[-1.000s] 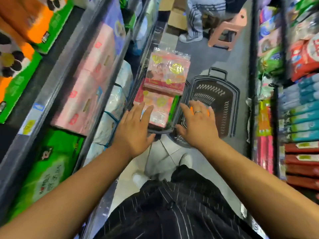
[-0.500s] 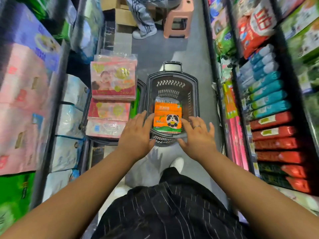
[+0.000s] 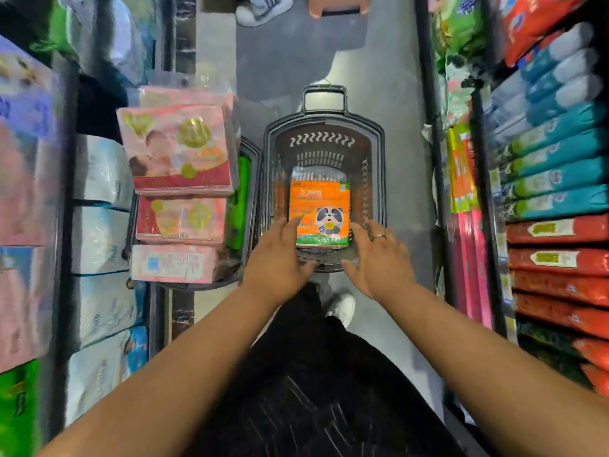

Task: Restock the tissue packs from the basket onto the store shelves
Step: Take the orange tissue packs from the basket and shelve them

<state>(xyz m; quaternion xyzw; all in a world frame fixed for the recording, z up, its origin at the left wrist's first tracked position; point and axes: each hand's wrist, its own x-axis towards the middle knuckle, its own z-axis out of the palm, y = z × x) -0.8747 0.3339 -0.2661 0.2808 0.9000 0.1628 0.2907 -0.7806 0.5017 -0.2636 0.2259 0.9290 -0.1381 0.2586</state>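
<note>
A dark plastic basket [image 3: 375, 159] stands on the aisle floor ahead of me. Inside it lies an orange tissue pack [image 3: 318, 209] with a panda picture and a green lower edge. My left hand [image 3: 280, 258] hovers over the basket's near left rim, its fingers straight and reaching to the pack's lower left corner. My right hand [image 3: 379, 258], with a ring on one finger, is spread over the near right rim beside the pack. Neither hand holds anything. A second basket [image 3: 253, 153] to the left carries stacked pink tissue packs [image 3: 181, 150].
Shelves on the left [image 3: 66, 192] carry pink, white and green tissue bundles. Shelves on the right [image 3: 560, 192] hold teal and red packs. A pink stool [image 3: 339, 3] and another person's shoe [image 3: 263, 8] are at the far end of the narrow grey aisle.
The view has swung from the left shelf to centre on the dark basket. Both hands have moved toward the orange panda pack, flanking its near end.
</note>
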